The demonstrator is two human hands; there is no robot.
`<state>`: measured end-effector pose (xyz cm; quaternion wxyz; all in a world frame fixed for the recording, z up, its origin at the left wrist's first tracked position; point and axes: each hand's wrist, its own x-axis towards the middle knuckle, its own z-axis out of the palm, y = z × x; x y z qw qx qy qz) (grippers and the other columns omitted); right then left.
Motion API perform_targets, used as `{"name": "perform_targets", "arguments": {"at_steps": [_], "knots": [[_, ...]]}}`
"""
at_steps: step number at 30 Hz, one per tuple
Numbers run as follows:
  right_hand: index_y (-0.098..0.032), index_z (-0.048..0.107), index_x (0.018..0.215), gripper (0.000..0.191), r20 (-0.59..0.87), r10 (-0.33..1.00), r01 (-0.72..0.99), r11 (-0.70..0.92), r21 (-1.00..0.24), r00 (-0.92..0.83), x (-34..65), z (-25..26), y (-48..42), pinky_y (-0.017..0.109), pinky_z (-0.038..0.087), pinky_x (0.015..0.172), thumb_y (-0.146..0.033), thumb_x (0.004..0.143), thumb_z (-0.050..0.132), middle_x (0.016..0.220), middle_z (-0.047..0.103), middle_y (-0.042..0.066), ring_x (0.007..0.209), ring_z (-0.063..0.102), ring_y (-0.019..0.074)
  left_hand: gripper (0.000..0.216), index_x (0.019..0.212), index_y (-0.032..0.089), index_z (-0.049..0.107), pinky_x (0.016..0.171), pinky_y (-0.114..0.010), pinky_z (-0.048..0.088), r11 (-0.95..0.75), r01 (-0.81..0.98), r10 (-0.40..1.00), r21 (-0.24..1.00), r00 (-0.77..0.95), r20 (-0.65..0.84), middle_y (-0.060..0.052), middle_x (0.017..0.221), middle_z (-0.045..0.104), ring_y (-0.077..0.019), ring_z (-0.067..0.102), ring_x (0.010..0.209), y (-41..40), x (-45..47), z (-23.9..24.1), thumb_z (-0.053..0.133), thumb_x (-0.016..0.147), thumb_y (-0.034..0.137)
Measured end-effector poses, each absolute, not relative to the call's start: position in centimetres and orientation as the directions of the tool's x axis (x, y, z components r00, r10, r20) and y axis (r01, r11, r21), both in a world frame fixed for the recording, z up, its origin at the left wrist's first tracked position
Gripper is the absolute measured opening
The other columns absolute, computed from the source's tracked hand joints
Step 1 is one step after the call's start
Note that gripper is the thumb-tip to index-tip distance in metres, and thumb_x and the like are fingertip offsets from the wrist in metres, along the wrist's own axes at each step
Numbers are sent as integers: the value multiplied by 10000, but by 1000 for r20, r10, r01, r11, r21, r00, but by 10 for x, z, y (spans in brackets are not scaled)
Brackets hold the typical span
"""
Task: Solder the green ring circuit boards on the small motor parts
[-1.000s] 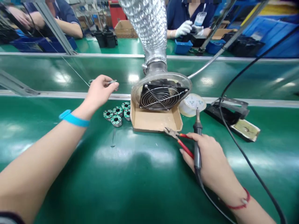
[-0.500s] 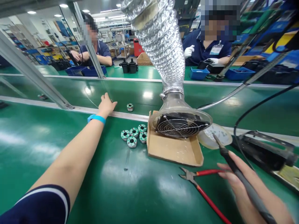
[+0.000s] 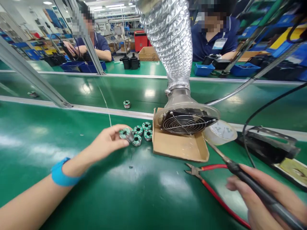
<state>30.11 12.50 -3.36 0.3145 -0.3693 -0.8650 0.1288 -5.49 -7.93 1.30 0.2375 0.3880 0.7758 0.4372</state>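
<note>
My left hand point(image 3: 105, 143) pinches a small round motor stator with a green circuit board point(image 3: 125, 133) between thumb and fingers, above the green bench; the stator is blurred by motion. Right beside it several like stators point(image 3: 138, 130) stand in a cluster, board side up, the nearest partly covered by the held one. In my right hand point(image 3: 268, 188) is a soldering iron point(image 3: 244, 174), its metal tip pointing up and left toward a round clear dish point(image 3: 222, 132). Red-handled side cutters point(image 3: 195, 171) lie with jaws apart, just left of that hand.
A low cardboard tray point(image 3: 179, 150) sits under a fume extractor hood point(image 3: 184, 123) on a silver duct point(image 3: 172, 44). A stator point(image 3: 127, 104) rides the belt behind a metal rail point(image 3: 115, 110). A black stand point(image 3: 271, 143) is at right. Two co-workers sit opposite.
My left hand has come back from the belt toward the stator cluster, now with a stator in its fingers. The stator on the belt has shifted left. The iron's tip has swung lower and left.
</note>
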Motion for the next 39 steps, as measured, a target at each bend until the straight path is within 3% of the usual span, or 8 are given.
{"name": "perform_targets", "arguments": {"at_steps": [3,6,11,17,25,32,37,39], "knots": [[-417,597,1223,256,419,625,338,743,-578,-659,280,-5,92,314,621,552,-310,1011,501,672,739,-41,641,760,225,390,1133,213,719,747,-332,545,214,377,943,901,-319,-91,-60,994,702,-216,664,874,-85,1,12,776,790,392],[-374,563,1199,263,364,542,172,704,-690,-758,257,19,67,195,615,640,-214,993,523,803,769,-73,715,768,144,356,1150,241,726,763,-321,512,187,374,981,908,-128,-149,-40,990,666,-206,630,885,-79,40,15,763,826,384],[-321,488,1304,429,237,533,117,547,-829,-812,245,27,54,235,592,825,-140,927,583,950,686,-20,862,710,130,317,1161,247,718,803,-331,464,169,375,979,911,44,-199,-27,987,645,-212,597,914,-67,66,21,728,870,374],[-310,464,1343,450,64,508,171,404,-899,-859,245,21,56,274,552,783,-151,934,561,964,669,-12,838,659,136,247,1092,243,736,730,-291,431,157,377,981,913,50,-189,5,879,585,-177,552,828,-66,70,23,739,870,352],[-264,501,1225,386,85,526,161,405,-900,-846,233,29,54,225,519,674,-95,879,531,847,661,-45,698,626,103,195,1023,241,746,685,-276,409,157,366,983,918,35,-181,21,821,552,-160,516,775,-65,71,21,753,863,352],[-276,485,1245,372,142,503,139,480,-866,-853,234,28,52,228,529,723,-102,918,512,897,659,-40,732,642,96,286,1126,270,746,780,-323,474,186,328,977,926,38,-209,-6,923,619,-205,592,891,-66,69,16,761,852,351],[-271,485,1211,343,196,419,76,548,-833,-886,235,21,55,268,542,787,-89,921,462,885,646,-22,829,662,132,358,1202,288,704,969,-384,474,162,295,984,941,27,-178,-28,1071,664,-240,597,1057,-67,71,9,764,850,319],[-277,478,1228,353,213,417,63,556,-829,-884,236,15,55,278,547,810,-86,931,458,886,643,-22,844,665,137,349,1201,280,693,954,-395,482,163,324,984,932,19,-178,-34,1068,657,-240,603,1032,-66,71,7,749,859,321]]}}
